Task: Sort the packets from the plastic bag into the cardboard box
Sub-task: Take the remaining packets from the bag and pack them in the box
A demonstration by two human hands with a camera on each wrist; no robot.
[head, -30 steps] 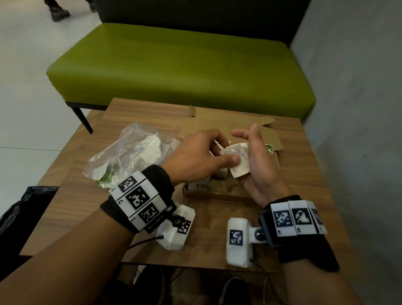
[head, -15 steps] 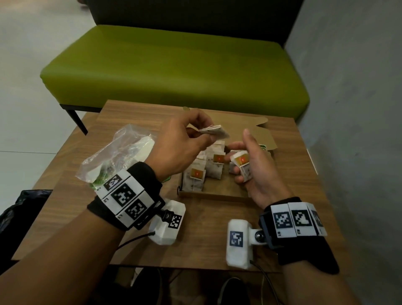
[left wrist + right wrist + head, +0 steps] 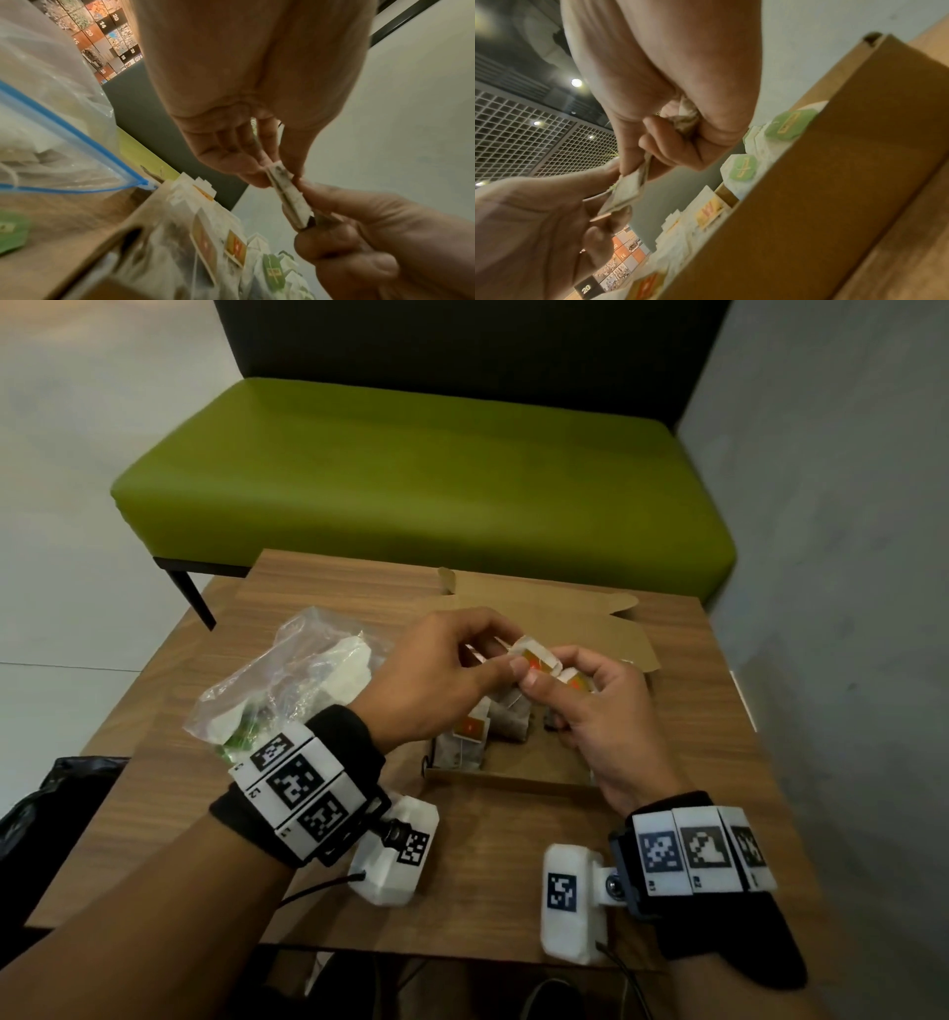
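Note:
Both hands meet above the open cardboard box. My left hand pinches one end of a white packet with an orange label, and my right hand pinches its other end. The right hand's curled fingers also hold a second packet. In the left wrist view the shared packet is seen edge-on between the two hands. Orange-labelled packets stand at the box's left end and green-labelled ones further along. The clear plastic bag lies left of the box with packets inside.
The box and bag sit on a small wooden table. A green bench stands behind it and a grey wall runs along the right. A black bag lies on the floor at left. One green-labelled packet lies on the table by the bag.
Half a second ago my left hand held a packet raised over the box, apart from the right. The hands have now come together and both pinch one orange-labelled packet.

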